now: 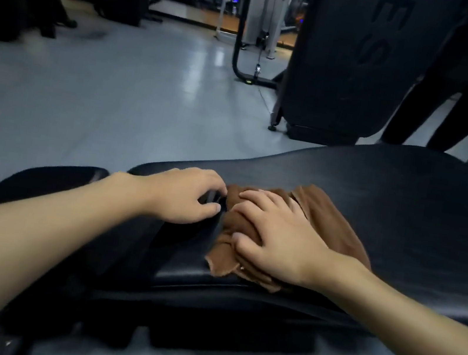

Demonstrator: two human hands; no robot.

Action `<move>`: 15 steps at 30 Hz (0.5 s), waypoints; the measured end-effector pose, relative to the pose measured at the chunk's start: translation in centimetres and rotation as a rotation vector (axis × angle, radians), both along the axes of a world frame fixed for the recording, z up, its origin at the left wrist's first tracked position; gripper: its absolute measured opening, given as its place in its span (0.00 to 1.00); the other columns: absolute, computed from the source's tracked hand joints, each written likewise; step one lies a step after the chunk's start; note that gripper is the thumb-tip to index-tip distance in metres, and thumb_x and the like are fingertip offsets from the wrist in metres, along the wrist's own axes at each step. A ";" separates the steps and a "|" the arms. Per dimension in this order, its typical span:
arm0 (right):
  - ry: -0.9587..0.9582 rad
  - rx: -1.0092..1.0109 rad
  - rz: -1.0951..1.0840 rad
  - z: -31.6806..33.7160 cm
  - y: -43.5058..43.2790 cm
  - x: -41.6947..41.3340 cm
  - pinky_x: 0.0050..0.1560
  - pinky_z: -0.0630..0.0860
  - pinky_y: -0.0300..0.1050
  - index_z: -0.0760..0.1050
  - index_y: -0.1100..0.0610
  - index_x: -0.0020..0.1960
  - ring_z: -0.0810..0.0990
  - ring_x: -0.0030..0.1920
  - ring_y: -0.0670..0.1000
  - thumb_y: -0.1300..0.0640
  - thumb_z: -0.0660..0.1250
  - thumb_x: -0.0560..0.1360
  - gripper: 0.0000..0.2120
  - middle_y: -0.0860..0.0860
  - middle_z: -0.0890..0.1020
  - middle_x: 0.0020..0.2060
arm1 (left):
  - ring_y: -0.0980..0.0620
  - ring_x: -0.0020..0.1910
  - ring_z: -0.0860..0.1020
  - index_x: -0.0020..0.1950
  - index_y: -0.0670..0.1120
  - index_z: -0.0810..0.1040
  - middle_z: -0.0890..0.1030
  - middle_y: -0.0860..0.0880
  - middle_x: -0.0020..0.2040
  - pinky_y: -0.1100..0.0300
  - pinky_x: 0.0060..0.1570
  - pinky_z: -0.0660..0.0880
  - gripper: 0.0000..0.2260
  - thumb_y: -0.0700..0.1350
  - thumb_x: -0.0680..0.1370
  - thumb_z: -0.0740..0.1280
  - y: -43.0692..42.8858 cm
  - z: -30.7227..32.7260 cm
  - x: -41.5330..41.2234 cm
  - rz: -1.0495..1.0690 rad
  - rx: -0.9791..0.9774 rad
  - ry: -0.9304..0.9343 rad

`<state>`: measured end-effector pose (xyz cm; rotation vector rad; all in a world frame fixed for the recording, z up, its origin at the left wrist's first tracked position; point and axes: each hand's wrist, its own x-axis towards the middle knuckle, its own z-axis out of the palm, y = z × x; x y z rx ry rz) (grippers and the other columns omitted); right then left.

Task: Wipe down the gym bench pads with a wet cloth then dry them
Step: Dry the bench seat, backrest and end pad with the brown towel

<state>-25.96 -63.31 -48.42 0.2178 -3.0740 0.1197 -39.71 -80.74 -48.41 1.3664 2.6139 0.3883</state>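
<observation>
Right hand flat on brown cloth, fingers spread, pressing it onto long bench pad near narrow end. Left hand on pad end just beside cloth, fingers bent; gripping or only resting, cannot tell. Judgement: wiping under way, wet or dry pass unclear; small pad at left probably not yet wiped.
</observation>
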 end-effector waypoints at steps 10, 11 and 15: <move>0.168 -0.337 0.232 -3.8 -19.1 -10.5 0.71 0.57 0.64 0.69 0.47 0.68 0.64 0.72 0.51 0.40 0.54 0.78 0.22 0.47 0.71 0.69 | 0.44 0.59 0.75 0.56 0.50 0.73 0.78 0.46 0.58 0.47 0.59 0.72 0.18 0.45 0.69 0.54 -21.1 -5.1 -5.9 0.492 0.062 -0.047; 0.054 -0.223 0.264 -4.7 -20.8 -11.0 0.73 0.52 0.65 0.66 0.46 0.71 0.59 0.75 0.53 0.39 0.53 0.79 0.23 0.49 0.66 0.74 | 0.43 0.60 0.74 0.56 0.50 0.72 0.76 0.46 0.59 0.46 0.59 0.72 0.17 0.44 0.69 0.55 -22.4 -6.0 -6.2 0.526 0.031 -0.048; -0.178 0.044 0.234 -6.7 -23.7 -15.5 0.75 0.46 0.65 0.52 0.47 0.80 0.44 0.79 0.59 0.38 0.46 0.82 0.29 0.52 0.49 0.81 | 0.46 0.60 0.71 0.55 0.50 0.71 0.74 0.49 0.59 0.47 0.60 0.69 0.13 0.37 0.74 0.59 -24.8 -8.4 -7.6 0.565 0.065 -0.002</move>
